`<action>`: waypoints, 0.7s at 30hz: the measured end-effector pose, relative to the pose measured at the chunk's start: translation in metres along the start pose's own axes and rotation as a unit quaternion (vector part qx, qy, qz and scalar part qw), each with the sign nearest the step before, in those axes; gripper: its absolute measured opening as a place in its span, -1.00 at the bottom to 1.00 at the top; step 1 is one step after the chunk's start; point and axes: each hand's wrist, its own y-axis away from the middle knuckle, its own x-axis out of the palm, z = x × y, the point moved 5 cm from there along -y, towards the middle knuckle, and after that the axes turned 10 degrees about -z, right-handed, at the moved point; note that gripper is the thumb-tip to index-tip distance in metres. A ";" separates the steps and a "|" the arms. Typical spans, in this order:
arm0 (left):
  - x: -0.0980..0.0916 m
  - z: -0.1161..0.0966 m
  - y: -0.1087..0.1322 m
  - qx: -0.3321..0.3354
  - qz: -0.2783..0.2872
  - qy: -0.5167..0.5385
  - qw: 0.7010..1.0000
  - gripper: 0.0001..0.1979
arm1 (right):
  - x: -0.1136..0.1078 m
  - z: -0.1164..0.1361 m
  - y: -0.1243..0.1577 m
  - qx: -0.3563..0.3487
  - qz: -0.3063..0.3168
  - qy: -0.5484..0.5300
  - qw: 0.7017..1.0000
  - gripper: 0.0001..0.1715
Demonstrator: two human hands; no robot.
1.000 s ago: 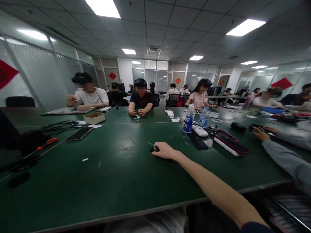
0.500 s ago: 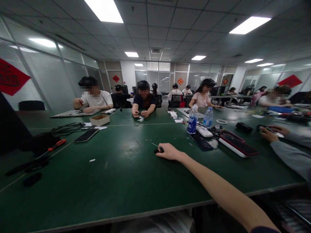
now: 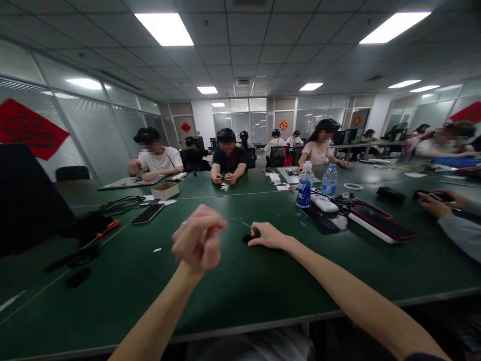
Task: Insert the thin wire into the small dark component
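My right hand (image 3: 268, 235) rests on the green table (image 3: 225, 296), its fingers closed round a slim screwdriver (image 3: 246, 224) whose thin metal shaft points up and left. Most of its handle is hidden by the fingers. Just under the fingertips lies a small black piece (image 3: 248, 238); thumb and fingers seem to touch it. Above the table, to the left, my left hand (image 3: 199, 238) is raised with the fingers curled into a fist. It is slightly blurred, and anything inside it is hidden.
A labelled bottle (image 3: 303, 188), a clear water bottle (image 3: 329, 180), dark phone (image 3: 319, 219) and red-edged case (image 3: 383, 220) stand or lie to the right. Leftward are another phone (image 3: 148, 212), a cardboard box (image 3: 165, 190) and an orange-handled tool (image 3: 107, 228). Co-workers sit around the table.
My left hand has come into view from below, closed and raised. The right hand stays at the black piece with the screwdriver. The camera view has shifted slightly.
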 end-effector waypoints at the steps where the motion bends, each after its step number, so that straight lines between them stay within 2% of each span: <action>1: 0.010 0.013 0.007 -0.014 0.045 -0.023 0.999 -0.86 | -0.001 0.000 0.000 -0.003 0.005 -0.003 1.000 -0.54; 3: 0.037 0.045 0.029 -0.063 0.179 -0.089 0.978 -0.85 | -0.003 -0.001 0.000 -0.004 0.010 -0.007 1.000 -0.57; 5: 0.057 0.073 0.059 -0.106 0.302 -0.139 0.937 -0.84 | -0.005 -0.003 0.000 0.005 0.008 -0.008 1.000 -0.63; 8: 0.069 0.099 0.097 -0.167 0.399 -0.181 0.883 -0.74 | -0.007 -0.006 0.000 0.021 -0.003 -0.005 1.000 -0.72; 10: 0.069 0.106 0.114 -0.209 0.422 -0.186 0.863 -0.64 | -0.007 -0.005 0.000 0.030 -0.013 -0.003 0.999 -0.75; 12: 0.068 0.108 0.123 -0.237 0.421 -0.177 0.858 -0.62 | -0.008 -0.004 0.000 0.040 -0.021 0.001 0.999 -0.78; 17: 0.069 0.113 0.133 -0.263 0.408 -0.105 0.868 -0.70 | -0.007 0.004 0.003 0.056 -0.027 0.019 0.998 -0.79; 21: 0.072 0.120 0.138 -0.312 0.409 -0.054 0.856 -0.75 | -0.007 0.010 0.005 0.060 -0.045 0.057 0.996 -0.78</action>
